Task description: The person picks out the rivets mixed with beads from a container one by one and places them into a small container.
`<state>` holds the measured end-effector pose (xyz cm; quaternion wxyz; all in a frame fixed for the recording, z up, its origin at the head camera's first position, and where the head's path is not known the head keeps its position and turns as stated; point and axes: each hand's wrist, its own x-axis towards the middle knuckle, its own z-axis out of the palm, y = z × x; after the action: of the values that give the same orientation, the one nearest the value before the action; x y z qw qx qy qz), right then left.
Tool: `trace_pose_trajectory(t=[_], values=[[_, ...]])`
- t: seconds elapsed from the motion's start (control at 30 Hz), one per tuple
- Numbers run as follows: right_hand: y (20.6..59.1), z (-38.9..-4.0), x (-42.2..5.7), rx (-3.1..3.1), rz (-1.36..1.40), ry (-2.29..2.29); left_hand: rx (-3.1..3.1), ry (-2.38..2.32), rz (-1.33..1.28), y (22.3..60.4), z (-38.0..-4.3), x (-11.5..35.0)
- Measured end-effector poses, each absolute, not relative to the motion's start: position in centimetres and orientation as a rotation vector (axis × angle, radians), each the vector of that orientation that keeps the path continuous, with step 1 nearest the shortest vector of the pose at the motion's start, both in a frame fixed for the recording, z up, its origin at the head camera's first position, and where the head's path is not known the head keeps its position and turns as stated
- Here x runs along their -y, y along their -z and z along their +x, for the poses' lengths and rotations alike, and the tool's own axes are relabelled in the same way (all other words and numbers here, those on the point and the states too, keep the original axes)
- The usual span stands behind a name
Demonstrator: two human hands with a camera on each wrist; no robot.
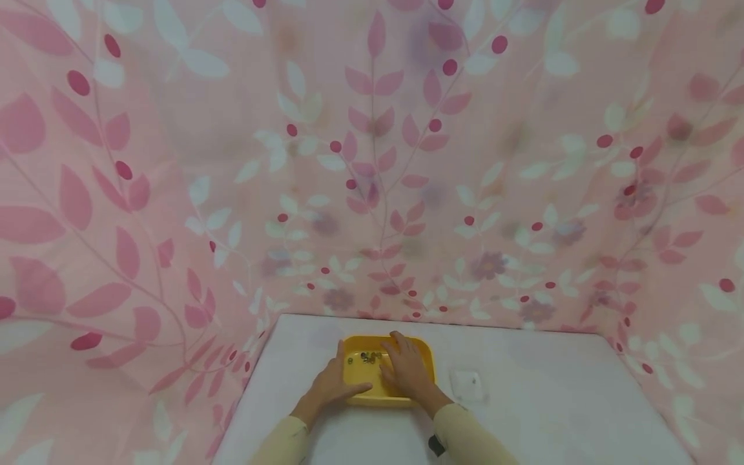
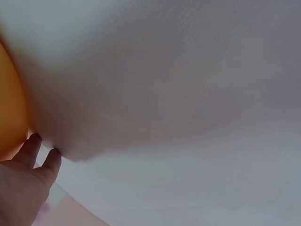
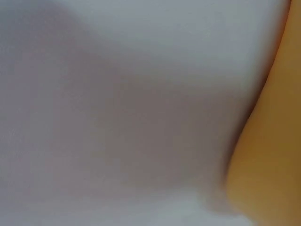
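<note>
So the yellow tray (image 1: 380,402) sits toward the far edge of the white desk (image 1: 552,394), a bit left of the middle. Inside it, a loose bunch of small marbles (image 1: 372,360) (marbles is my best read, they're tiny) lies near the far rim, with one off by itself toward the left wall.

The left hand (image 1: 330,384) is at the tray's left side, grip wide: fingers fairly straight along the outer wall, thumb stretched over the near-left corner. I'd guess that's to steady the tray, since it braces two sides at once. The right hand (image 1: 409,371) reaches in over the right half, grip also wide, fingers spread just right of the marbles. Can't tell whether its fingertips touch the bottom.

Room-wise, the far edge is near, and the pink floral cloth (image 1: 442,226) rises right behind it, so there's little slack that way. The left edge is farther off, and the right edge farther still. Just past the tray's right wall lies a pale square piece (image 1: 467,385), maybe clear plastic, so sliding the tray right would soon bump it.
</note>
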<state>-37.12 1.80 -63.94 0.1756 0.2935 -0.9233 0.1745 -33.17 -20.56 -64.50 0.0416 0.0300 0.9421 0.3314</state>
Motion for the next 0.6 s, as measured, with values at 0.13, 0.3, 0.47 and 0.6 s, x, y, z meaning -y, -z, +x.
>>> trace_pose_trajectory(t=[0.13,0.3,0.47,0.6], values=[[63.4,-37.7,-0.7,2.628,0.901,-0.64,-2.892,-1.016,0.072,64.2,-33.4,20.6],[62.9,-37.8,0.6,2.777,0.83,-0.918,-2.878,-1.024,0.091,64.2,-33.5,20.5],[63.2,-37.6,1.8,2.825,0.787,-1.169,-2.875,-1.049,0.091,64.4,-33.3,20.5],[63.7,-37.4,2.3,2.83,0.798,-1.166,-2.856,-1.075,0.112,64.6,-33.2,20.5]])
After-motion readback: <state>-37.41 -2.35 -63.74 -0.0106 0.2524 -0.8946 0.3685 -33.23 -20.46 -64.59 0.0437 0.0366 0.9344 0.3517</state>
